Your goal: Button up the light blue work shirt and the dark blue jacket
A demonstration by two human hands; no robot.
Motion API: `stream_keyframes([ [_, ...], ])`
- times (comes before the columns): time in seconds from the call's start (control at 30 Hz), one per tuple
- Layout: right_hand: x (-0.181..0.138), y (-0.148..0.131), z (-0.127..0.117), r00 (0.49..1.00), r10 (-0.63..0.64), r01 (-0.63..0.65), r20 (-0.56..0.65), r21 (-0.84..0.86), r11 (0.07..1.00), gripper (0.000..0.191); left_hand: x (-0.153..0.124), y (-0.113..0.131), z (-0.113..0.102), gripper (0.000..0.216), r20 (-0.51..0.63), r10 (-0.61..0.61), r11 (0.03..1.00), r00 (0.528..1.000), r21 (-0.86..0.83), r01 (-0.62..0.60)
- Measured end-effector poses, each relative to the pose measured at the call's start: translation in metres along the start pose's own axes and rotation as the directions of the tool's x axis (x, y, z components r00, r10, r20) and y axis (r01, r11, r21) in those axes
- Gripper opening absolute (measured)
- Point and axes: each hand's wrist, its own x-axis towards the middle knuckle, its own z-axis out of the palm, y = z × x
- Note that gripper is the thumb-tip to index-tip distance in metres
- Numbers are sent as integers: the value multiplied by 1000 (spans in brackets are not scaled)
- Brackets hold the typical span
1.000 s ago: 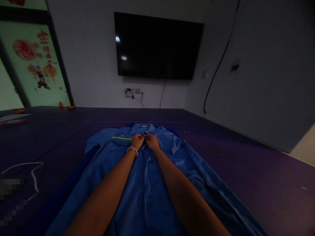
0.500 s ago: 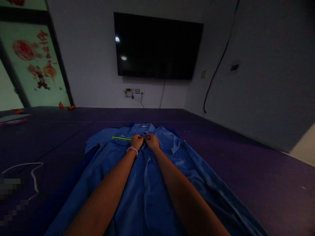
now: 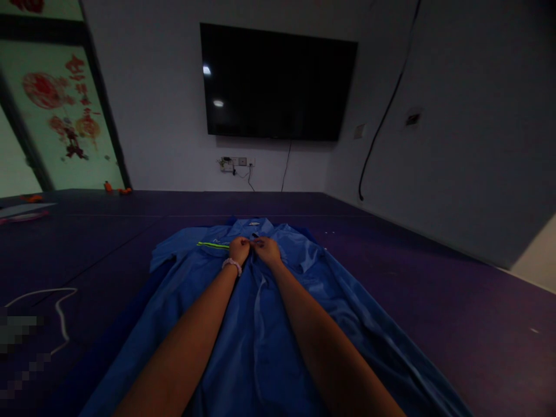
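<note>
A blue long garment like a work coat point(image 3: 230, 353) lies spread face up, its collar away from me. It has a yellow-green stripe and small white lettering on the chest at left. My left hand point(image 3: 239, 249), with a pink band at the wrist, pinches the front edge just below the collar. Right beside it, my right hand point(image 3: 266, 251) is closed on the opposite edge, fingertips close to the left ones. Whether a button or other fastener lies between the fingers is too small and dark to tell. Darker blue cloth shows beneath the garment.
The garment lies on a dark purple floor point(image 3: 434, 301). A white cable point(image 3: 61, 315) runs at the left near a blurred patch. Ahead, a black television point(image 3: 280, 81) hangs above wall sockets point(image 3: 234, 163). A door point(image 3: 56, 110) with red decorations stands at far left, small orange objects point(image 3: 125, 190) near it.
Both hands stay at the garment's front below the collar. They have shifted very slightly left, and the fingertips have moved closer together.
</note>
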Motion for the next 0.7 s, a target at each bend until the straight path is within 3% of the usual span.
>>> stream_keyframes([
  [0.1,-2,-1,-1,1000,9,-8,8,-48,999,19,-1,-2,0,18,24,-16,1000,1000,-5,16],
  [0.3,-9,-1,-3,998,-7,8,63,-28,1000,23,-9,2,-4,20,93,-13,1000,996,16,11],
  [0.57,-33,-11,-15,976,-124,119,178,38,992,25,-36,11,-23,15,256,60,998,965,-9,-60],
  [0.7,-50,-12,-18,981,-98,98,167,7,995,23,-52,13,-32,5,268,81,997,960,-34,-75],
])
